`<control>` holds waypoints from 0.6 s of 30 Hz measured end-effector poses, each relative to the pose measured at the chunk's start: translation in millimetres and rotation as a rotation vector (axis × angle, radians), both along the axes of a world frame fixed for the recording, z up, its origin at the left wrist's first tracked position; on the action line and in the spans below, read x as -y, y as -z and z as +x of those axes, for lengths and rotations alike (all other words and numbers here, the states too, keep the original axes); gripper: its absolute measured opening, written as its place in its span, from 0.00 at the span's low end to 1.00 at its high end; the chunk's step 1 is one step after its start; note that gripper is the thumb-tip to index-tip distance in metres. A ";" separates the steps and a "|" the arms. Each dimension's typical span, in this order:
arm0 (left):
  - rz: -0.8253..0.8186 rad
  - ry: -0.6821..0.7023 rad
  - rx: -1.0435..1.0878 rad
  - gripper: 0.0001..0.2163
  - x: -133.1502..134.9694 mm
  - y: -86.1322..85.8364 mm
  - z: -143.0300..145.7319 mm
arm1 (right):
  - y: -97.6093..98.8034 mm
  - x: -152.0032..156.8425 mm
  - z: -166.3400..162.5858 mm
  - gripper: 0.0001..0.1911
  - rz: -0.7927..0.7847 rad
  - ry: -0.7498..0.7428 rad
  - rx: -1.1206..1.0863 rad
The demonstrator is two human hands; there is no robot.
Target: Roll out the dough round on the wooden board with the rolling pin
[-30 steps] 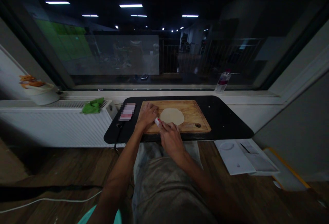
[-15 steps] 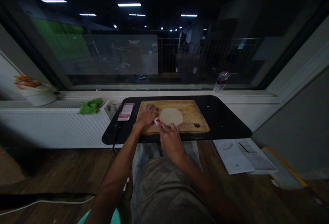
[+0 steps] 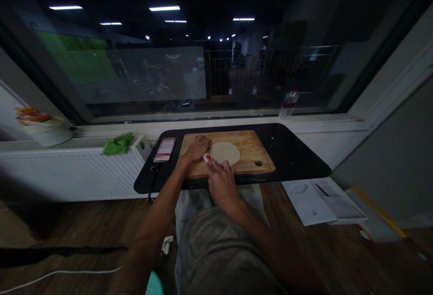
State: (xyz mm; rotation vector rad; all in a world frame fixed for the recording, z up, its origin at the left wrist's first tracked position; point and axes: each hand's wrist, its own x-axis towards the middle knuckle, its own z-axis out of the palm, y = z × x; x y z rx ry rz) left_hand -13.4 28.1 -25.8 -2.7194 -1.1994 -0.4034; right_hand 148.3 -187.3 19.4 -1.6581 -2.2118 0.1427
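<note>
Evidently, right fingers (image 3: 220, 168) grasping one small tube (image 3: 208, 160), left fingers (image 3: 200, 140) unclear, one pale disc (image 3: 226, 153), one wooden board (image 3: 252, 144)

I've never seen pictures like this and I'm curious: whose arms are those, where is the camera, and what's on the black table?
There's no robot here, just a person with bare hands. The camera sits on that person's head, looking forward and down, so you see roughly what they see.

On the black table is a wooden board, with a pale, flat circle on it that looks like dough. A blurred-out, phone-like thing lies left of the board.

The right hand holds a small red-and-white thing; I can't tell what it is. The left hand is at the board's left side, and I can't see whether it holds anything.
</note>
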 end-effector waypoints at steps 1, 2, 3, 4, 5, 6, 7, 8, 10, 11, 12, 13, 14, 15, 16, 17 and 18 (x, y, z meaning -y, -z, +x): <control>-0.006 0.016 0.006 0.19 -1.6 0.2 -0.4 | 0.2 0.7 -0.7 0.31 0.005 0.004 0.007; -0.012 0.034 0.012 0.19 -3.2 0.2 -0.7 | 0.2 1.6 -1.5 0.31 0.011 0.005 0.014; -0.016 0.053 0.019 0.20 -4.6 0.2 -0.7 | -0.2 2.7 -2.5 0.31 0.014 0.005 0.019; -0.020 0.068 0.025 0.20 -5.9 0.2 -0.1 | -0.9 3.9 -3.7 0.31 0.016 0.003 0.022; -0.023 0.076 0.029 0.20 -7.1 0.1 1.0 | -1.7 5.1 -4.9 0.31 0.015 0.000 0.025; -0.026 0.075 0.031 0.21 -8.2 0.0 2.7 | -2.7 6.2 -6.1 0.31 0.012 -0.003 0.027; -0.030 0.068 0.033 0.22 -9.1 -0.2 4.6 | -3.5 7.2 -7.2 0.32 0.008 -0.005 0.030; -0.031 0.058 0.036 0.22 -9.7 -0.5 6.6 | -4.2 7.9 -8.1 0.32 0.003 -0.007 0.033; -0.022 0.046 0.039 0.23 -9.4 -1.3 9.0 | -4.8 8.3 -8.6 0.32 -0.002 -0.005 0.038; -0.010 0.047 0.034 0.22 -8.3 -1.9 9.0 | -4.7 8.0 -7.9 0.32 -0.002 -0.002 0.039; 0.003 0.049 0.023 0.22 -6.3 -2.4 8.0 | -4.5 7.6 -6.4 0.32 -0.001 -0.002 0.040; 0.014 0.045 0.009 0.21 -3.5 -2.8 6.1 | -4.3 7.1 -4.2 0.32 0.001 -0.006 0.041; 0.021 0.036 -0.009 0.21 0.4 -3.1 3.4 | -4.0 6.8 -1.1 0.31 0.002 -0.015 0.044; 0.022 0.019 -0.023 0.20 5.3 -3.2 0.2 | -3.6 6.8 2.6 0.30 0.002 -0.031 0.048; 0.022 -0.004 -0.028 0.21 11.2 -3.1 -3.4 | -3.2 7.1 6.7 0.29 0.002 -0.052 0.054; 0.025 -0.025 -0.028 0.21 17.9 -2.8 -6.9 | -2.6 7.7 11.1 0.27 0.003 -0.075 0.059; 0.039 -0.042 -0.027 0.21 25.3 -2.5 -10.2 | -1.8 8.6 15.5 0.24 0.006 -0.096 0.062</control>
